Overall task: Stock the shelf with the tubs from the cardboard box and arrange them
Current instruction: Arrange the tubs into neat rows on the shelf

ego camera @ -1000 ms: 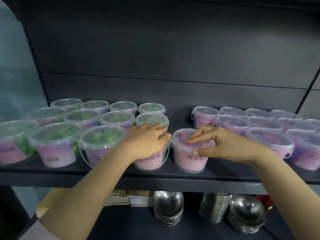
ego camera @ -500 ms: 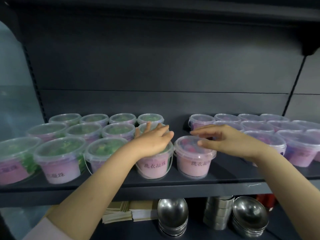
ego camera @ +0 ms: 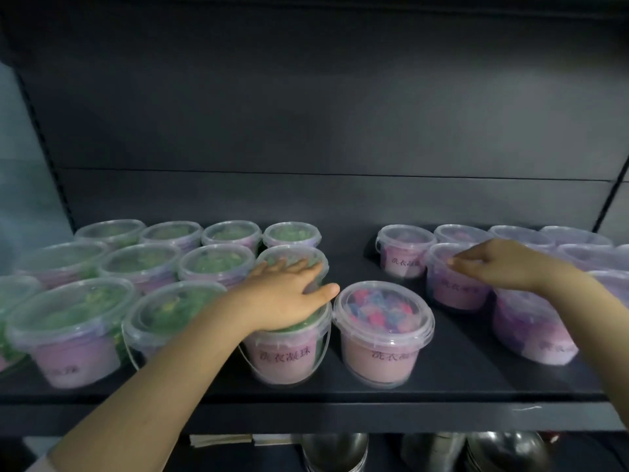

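Head view, logged plainly. Found the lone pink-and-blue tub standing free at the front of the shelf, just beside the green-filled front tub, with no hand on its lid. Had taken the right hand off that lid half a second before and carried it right, well clear, to the second-row pink tub of the right-hand group. Saw its fingers bent, tips at that tub's near rim; could not tell whether pinching or merely touching. Kept the left hand where it was, flat on the green-filled front tub's lid, fingers straight and gripping nothing, tips reaching toward the tub behind. Judged the lone tub placed and the work shifted from stocking to arranging (with a gap left between it and the pink group, probably closing that next). Saw no cardboard box.

Counted twelve green-filled tubs on the left: four at the back, four in the middle, four in front, the far-left one cut by the frame edge. Counted at least nine pink-and-blue ones: the lone tub, four in the back row, two plain in the middle, two in front; more probably hidden behind the right hand and past the right edge. Noted, below the shelf, steel bowls and some flat papers.
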